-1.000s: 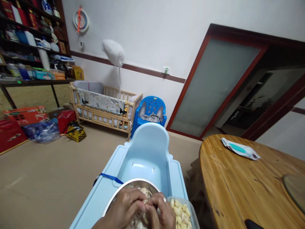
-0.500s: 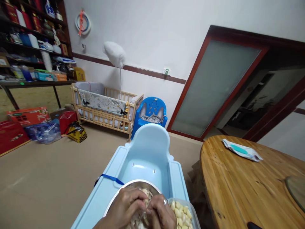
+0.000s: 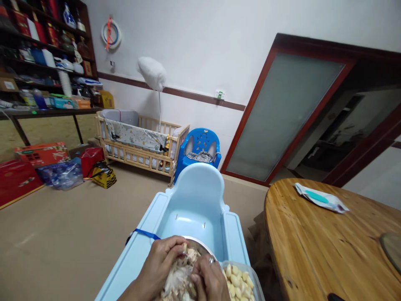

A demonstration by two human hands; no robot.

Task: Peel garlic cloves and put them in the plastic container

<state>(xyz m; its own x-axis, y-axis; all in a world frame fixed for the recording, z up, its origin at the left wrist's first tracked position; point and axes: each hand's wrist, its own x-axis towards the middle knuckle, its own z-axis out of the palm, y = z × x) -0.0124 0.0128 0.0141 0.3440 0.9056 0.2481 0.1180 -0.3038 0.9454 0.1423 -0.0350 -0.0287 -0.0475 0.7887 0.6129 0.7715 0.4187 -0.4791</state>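
Observation:
My left hand (image 3: pixel 164 259) is closed over the far side of a metal bowl (image 3: pixel 202 246), with a small pale garlic clove (image 3: pixel 184 248) pinched between thumb and fingertips. My right hand (image 3: pixel 211 278), wearing a ring, is curled over the bowl's right side; whatever its fingertips grip is hidden. Below both hands the bowl holds papery garlic skins (image 3: pixel 175 282) and unpeeled pieces. Against its right side stands a clear plastic container (image 3: pixel 257 284) of peeled garlic cloves (image 3: pixel 238 281). The bowl sits on a light blue plastic child's chair (image 3: pixel 197 192).
To the right is a round wooden table (image 3: pixel 300 238) with a packet of wipes (image 3: pixel 321 198). Behind the light blue chair are a blue child's chair (image 3: pixel 200 144) and a wooden crib (image 3: pixel 140 156). Bags and boxes (image 3: pixel 44 154) lie on the floor at left.
My hands have moved apart over the bowl, the left going up and left with the clove. More garlic skins show between them. The view has shifted slightly.

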